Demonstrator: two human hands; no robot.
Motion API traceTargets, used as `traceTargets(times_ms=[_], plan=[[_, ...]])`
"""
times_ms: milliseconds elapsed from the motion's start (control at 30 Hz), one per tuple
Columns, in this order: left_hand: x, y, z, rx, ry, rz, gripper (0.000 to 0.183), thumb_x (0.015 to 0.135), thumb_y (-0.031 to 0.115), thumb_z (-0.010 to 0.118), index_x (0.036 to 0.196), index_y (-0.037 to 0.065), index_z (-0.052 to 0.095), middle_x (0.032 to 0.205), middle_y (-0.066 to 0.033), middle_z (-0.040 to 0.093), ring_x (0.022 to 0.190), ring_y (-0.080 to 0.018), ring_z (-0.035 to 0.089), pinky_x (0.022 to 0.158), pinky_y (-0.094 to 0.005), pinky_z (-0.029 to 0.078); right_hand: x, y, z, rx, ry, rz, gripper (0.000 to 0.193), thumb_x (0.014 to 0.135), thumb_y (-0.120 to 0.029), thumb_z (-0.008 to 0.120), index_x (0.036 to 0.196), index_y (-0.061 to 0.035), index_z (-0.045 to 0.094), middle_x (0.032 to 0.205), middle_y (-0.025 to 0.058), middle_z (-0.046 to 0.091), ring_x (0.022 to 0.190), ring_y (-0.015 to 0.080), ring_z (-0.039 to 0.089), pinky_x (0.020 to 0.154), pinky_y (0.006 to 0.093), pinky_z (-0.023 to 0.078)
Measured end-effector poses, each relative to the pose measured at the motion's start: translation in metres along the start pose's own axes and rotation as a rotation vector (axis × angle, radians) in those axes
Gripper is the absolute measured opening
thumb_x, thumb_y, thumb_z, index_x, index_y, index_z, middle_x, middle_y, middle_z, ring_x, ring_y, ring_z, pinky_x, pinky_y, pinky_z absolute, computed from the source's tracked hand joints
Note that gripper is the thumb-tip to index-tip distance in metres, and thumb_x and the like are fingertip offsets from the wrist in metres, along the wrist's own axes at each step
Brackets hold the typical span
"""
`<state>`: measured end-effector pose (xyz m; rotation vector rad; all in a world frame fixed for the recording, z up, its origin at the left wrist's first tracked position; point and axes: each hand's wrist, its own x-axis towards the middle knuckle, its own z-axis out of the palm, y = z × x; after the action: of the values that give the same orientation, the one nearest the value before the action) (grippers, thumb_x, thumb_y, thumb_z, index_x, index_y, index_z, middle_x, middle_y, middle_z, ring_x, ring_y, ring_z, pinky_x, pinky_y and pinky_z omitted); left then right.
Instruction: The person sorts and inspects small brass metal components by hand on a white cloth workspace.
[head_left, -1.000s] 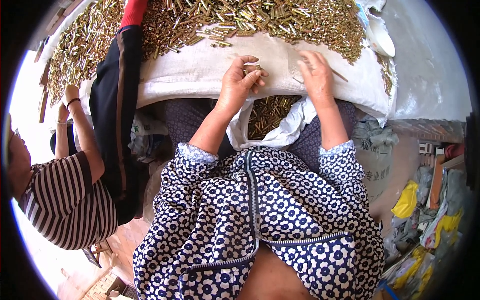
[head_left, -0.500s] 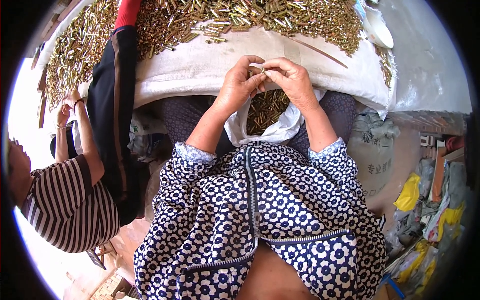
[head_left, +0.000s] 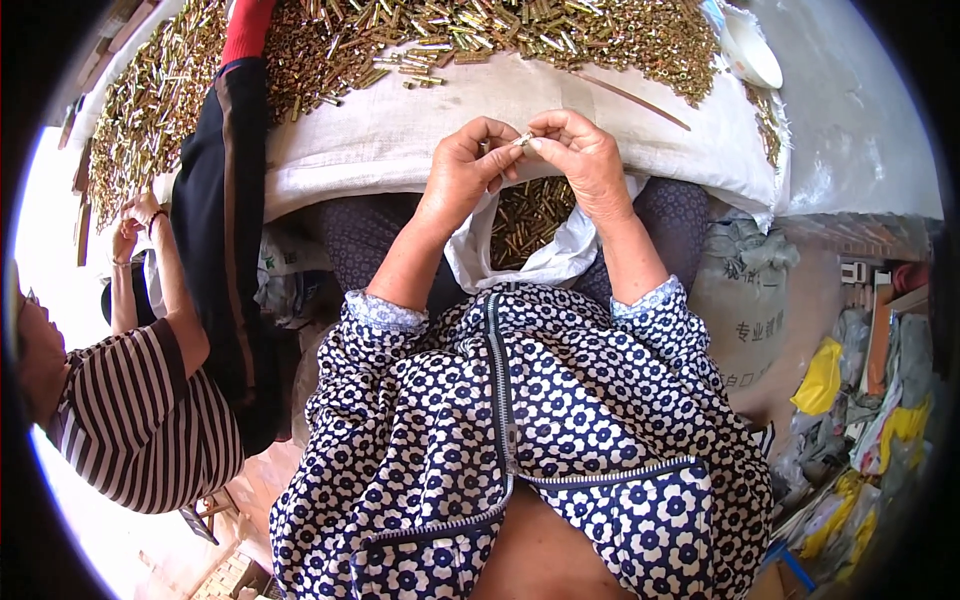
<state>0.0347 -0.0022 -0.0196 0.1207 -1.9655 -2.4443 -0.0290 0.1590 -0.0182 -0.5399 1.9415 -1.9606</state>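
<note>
Head view: I am holding both hands up together over my lap, wrists bent inward. My left hand [head_left: 462, 170] and right hand [head_left: 583, 160] are pinching one small metal piece [head_left: 522, 139] between fingertips, above the white bag [head_left: 560, 262] of brass pieces. Behind it, the white cloth [head_left: 400, 130] is carrying a heap of loose pieces.

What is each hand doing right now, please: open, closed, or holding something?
Left hand: closed, fingers pinching one end of a small metal piece.
Right hand: closed, fingertips pinching the same small metal piece from the other side.
</note>
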Motion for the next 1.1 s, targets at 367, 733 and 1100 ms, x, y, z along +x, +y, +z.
traceTargets(times_ms=[367, 733, 1100], plan=[[-0.004, -0.004, 0.008, 0.087, 0.119, 0.1, 0.008, 0.087, 0.008, 0.063, 0.092, 0.003, 0.059, 0.072, 0.0011, 0.058, 0.056, -0.0029, 0.048, 0.045, -0.0161, 0.034, -0.005, 0.002, 0.006, -0.26, 0.06, -0.195, 0.014, 0.084, -0.006, 0.061, 0.096, -0.0005, 0.064, 0.094, 0.0048, 0.063, 0.088, 0.0113, 0.059, 0.078, 0.0256, 0.048], [-0.004, -0.008, 0.013, 0.077, 0.173, 0.153, 0.005, 0.088, 0.008, 0.061, 0.09, 0.003, 0.058, 0.073, -0.002, 0.061, 0.054, -0.0041, 0.05, 0.043, -0.0164, 0.035, -0.007, 0.009, 0.005, 0.013, 0.066, 0.038, 0.019, 0.085, -0.008, 0.061, 0.1, 0.0024, 0.061, 0.09, 0.0058, 0.065, 0.083, 0.0118, 0.061, 0.077, 0.0238, 0.047], [-0.005, -0.004, 0.005, -0.164, 0.114, -0.02, 0.006, 0.09, 0.008, 0.06, 0.087, 0.003, 0.058, 0.071, -0.0017, 0.062, 0.052, -0.0034, 0.049, 0.041, -0.0159, 0.033, -0.007, 0.002, 0.006, 0.366, 0.016, 0.147, 0.017, 0.085, -0.005, 0.06, 0.099, 0.0044, 0.061, 0.09, 0.0094, 0.065, 0.08, 0.0153, 0.065, 0.077, 0.0271, 0.052]])
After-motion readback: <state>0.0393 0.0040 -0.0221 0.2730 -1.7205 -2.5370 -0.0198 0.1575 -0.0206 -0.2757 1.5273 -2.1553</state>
